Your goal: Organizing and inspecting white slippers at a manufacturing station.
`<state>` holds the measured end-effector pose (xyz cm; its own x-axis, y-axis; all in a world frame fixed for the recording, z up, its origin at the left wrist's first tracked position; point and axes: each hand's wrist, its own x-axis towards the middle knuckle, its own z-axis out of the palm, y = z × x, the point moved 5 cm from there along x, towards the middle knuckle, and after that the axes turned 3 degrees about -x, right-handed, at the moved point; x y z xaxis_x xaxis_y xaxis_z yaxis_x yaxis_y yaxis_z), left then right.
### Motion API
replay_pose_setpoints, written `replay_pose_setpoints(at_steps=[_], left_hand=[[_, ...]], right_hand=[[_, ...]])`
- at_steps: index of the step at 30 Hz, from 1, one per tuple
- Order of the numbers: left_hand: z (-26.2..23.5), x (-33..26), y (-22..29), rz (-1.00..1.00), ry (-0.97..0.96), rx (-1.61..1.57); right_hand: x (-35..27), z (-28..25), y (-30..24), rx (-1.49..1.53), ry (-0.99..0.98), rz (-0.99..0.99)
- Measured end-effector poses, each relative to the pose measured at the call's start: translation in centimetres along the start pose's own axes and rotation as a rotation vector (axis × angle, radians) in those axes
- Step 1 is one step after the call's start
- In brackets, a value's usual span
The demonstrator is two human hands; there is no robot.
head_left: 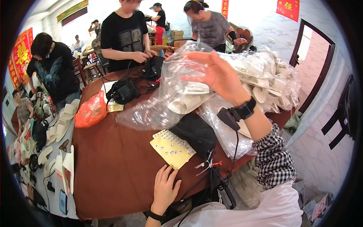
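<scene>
White garment (264, 208), black-and-white checked sleeve (275, 160), black wrist device (246, 109), 1 black wristband (155, 216)

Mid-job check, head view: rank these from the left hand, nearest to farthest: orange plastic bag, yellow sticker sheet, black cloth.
From the left hand:
1. Yellow sticker sheet: just beyond the fingertips.
2. Black cloth: farther ahead, to the right.
3. Orange plastic bag: far ahead, to the left.

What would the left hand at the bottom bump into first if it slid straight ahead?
Probably the yellow sheet of small labels: its near edge lies just ahead of the left hand. Whether they already touch is hard to tell.
</scene>
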<state>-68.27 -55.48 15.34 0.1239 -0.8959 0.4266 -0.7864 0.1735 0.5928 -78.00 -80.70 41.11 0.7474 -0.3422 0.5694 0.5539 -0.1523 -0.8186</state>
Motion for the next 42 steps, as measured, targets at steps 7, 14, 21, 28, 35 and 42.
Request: replay_pose_setpoints(at_steps=[7,14,21,28,35,42], left_hand=[[-1.8,-0.6,-1.2,-0.130,0.142,-0.485],[-2.7,-1.5,2.3,-0.468,-0.081,-1.670],[1.0,-0.4,4.7,-0.603,-0.039,-1.672],[1.9,-0.4,3.4,-0.642,0.225,-1.505],[0.2,-1.3,3.7,-0.525,0.153,-1.232],[-1.0,-2.0,5.6,-0.492,0.224,-1.358]], right_hand=[[-5.5,3.4,-5.3,-0.134,-0.125,-0.229],[-16.2,3.1,-0.7,-0.877,0.193,0.163],[-22.1,4.0,2.9,-0.349,0.605,0.036],[-23.6,2.2,1.6,-0.230,0.815,0.226],[-25.6,-1.0,3.6,-0.283,0.825,0.347],[-26.3,5.4,5.0,-0.307,0.795,0.258]])
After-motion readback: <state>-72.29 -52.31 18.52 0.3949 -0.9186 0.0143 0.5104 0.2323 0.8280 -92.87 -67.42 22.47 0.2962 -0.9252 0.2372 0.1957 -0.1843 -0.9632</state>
